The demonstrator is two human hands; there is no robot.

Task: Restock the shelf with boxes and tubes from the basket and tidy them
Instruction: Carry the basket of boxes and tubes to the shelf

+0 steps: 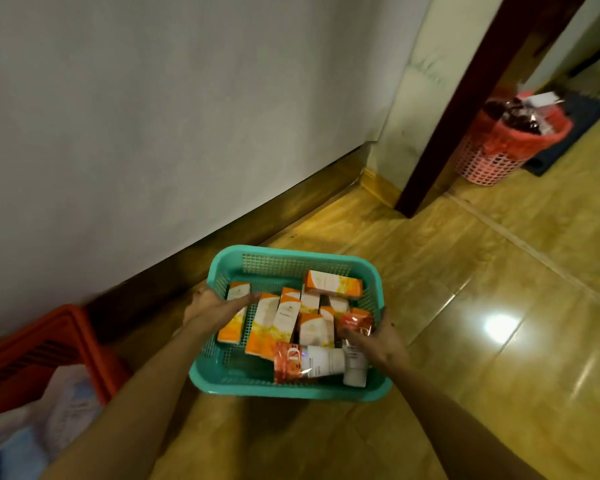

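A teal basket [293, 263] sits on the glossy yellow floor [499, 306] just beside the skirting of a grey wall [153, 116]. Inside the basket lie orange-and-white boxes [286, 315], about nine that can be counted, most lined up side by side and one lying across at the basket's far end; their small print is too blurred to read. At the basket's near end lie two white tubes [326, 363] with red-orange foil ends, one showing a large letter "D"; a third red foil end shows at the basket's right wall.

The left hand [215, 304] reaches over the basket's left rim, fingers straight and flat on the leftmost box. The right hand [378, 341] is at the basket's right rim, its fingers curled round the red foil end [355, 323] there. The two hands are apart, one at each side of the basket.

Left of the basket stands an orange crate [49, 344] with pale cloth in front of it. Far right of the basket, past a dark door frame [465, 109], stands a pink mesh bin [492, 154] lined with a red bag
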